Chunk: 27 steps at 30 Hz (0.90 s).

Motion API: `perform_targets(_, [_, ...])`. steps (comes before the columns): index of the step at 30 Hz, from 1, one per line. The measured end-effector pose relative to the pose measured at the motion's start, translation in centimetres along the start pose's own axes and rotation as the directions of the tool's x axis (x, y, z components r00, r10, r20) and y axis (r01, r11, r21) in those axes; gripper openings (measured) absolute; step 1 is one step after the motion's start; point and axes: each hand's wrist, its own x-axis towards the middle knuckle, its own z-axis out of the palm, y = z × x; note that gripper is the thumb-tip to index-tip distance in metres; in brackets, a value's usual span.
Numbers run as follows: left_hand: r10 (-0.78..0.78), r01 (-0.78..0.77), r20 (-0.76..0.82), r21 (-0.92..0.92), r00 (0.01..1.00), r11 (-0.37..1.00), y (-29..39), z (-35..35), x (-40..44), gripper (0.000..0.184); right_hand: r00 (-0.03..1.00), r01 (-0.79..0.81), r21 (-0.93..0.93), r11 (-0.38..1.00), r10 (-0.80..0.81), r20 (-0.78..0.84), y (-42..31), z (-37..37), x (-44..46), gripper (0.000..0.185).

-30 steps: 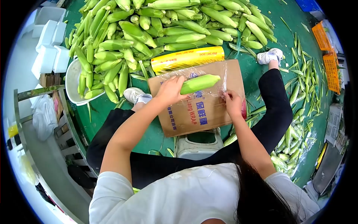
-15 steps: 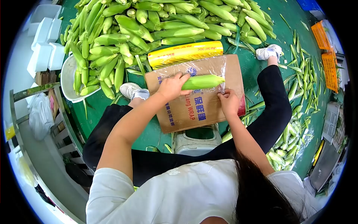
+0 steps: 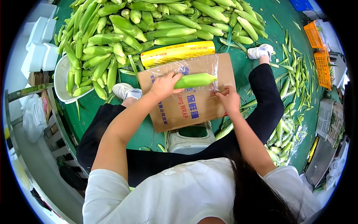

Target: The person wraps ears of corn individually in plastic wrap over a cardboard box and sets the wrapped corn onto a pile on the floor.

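Note:
My left hand point(image 3: 165, 86) is closed round the butt end of a green husked corn cob point(image 3: 196, 80), which lies across a flat cardboard sheet point(image 3: 166, 117) printed with blue and red lettering. Clear plastic wrap point(image 3: 213, 63) stretches over the sheet's upper part from a yellow roll of cling film point(image 3: 178, 54) just beyond it. Near the cob's pointed tip, my right hand point(image 3: 230, 101) pinches at the edge of the wrap; the thin film between its fingers is hard to make out.
A big heap of corn in husks point(image 3: 149, 28) lies beyond the roll, spilling into a white tub point(image 3: 61, 80) at left. Wrapped cobs point(image 3: 281, 143) and loose husk leaves lie at right. Beneath the cardboard stands a grey stool point(image 3: 186, 140). Orange crates point(image 3: 322, 69) stand far right.
The whole view has shifted slightly left. My right hand has moved a little to the right of the cob's tip, while my left hand keeps its hold on the corn.

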Motion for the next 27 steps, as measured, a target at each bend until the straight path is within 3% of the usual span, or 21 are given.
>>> perform_targets(2, [0.01,-0.01,-0.025,-0.003,1.0,1.0,-0.1,0.2,-0.3,0.064,0.988,0.077,-0.038,0.996,-0.081,-0.133,-1.0,1.5,-0.2,0.034])
perform_targets(5, [0.034,-0.034,-0.055,0.0,0.998,0.999,-0.3,0.4,-0.4,0.061,0.998,0.054,-0.051,0.997,-0.056,-0.036,0.9,2.6,0.4,0.03])
perform_targets(8, [-0.019,0.018,0.025,0.022,1.0,1.0,0.1,0.0,-0.3,0.061,0.972,-0.214,0.217,0.952,0.186,0.145,1.9,2.5,0.9,0.021])
perform_targets(11, [0.021,-0.021,-0.014,0.003,1.0,1.0,-0.3,0.4,-0.4,0.062,0.906,-0.419,0.618,0.665,0.263,0.332,2.1,1.6,0.8,0.013])
perform_targets(15, [0.038,-0.039,-0.015,-0.006,0.999,0.999,-0.5,0.6,-0.4,0.064,0.914,-0.397,0.876,0.274,0.202,0.351,0.8,0.4,-0.3,0.008])
perform_targets(18, [0.021,-0.021,0.041,0.005,0.999,1.0,-0.7,0.3,-0.1,0.064,0.99,-0.136,0.921,0.366,0.078,0.115,-2.0,0.5,0.0,0.006])
perform_targets(20, [0.008,-0.009,0.084,0.017,0.996,1.0,-0.8,0.2,0.1,0.064,1.0,0.014,0.828,0.561,0.015,-0.027,-5.5,1.2,1.2,0.005])
perform_targets(21, [0.003,-0.004,0.117,0.003,0.993,1.0,-0.8,0.2,0.3,0.064,0.909,0.411,0.43,0.804,-0.325,-0.262,-5.2,2.5,2.8,0.008])
perform_targets(22, [0.001,0.0,0.15,-0.008,0.989,1.0,-0.8,-0.1,0.8,0.064,0.885,0.46,0.276,0.844,-0.412,-0.217,-5.4,3.7,3.7,0.013])
perform_targets(24, [-0.012,0.017,0.233,-0.019,0.972,1.0,-0.5,-1.5,1.6,0.065,0.809,0.547,-0.053,0.836,-0.543,-0.224,-5.6,5.1,4.5,0.014])
perform_targets(26, [-0.041,0.048,0.338,-0.012,0.94,0.999,0.0,-3.1,2.3,0.065,0.729,0.635,-0.115,0.764,-0.642,-0.237,-5.9,5.6,4.5,0.022])
perform_targets(27, [-0.023,0.007,0.3,0.054,0.954,0.999,0.4,-2.9,2.3,0.065,0.688,0.675,-0.143,0.724,-0.687,-0.234,-5.8,5.9,4.3,0.027])
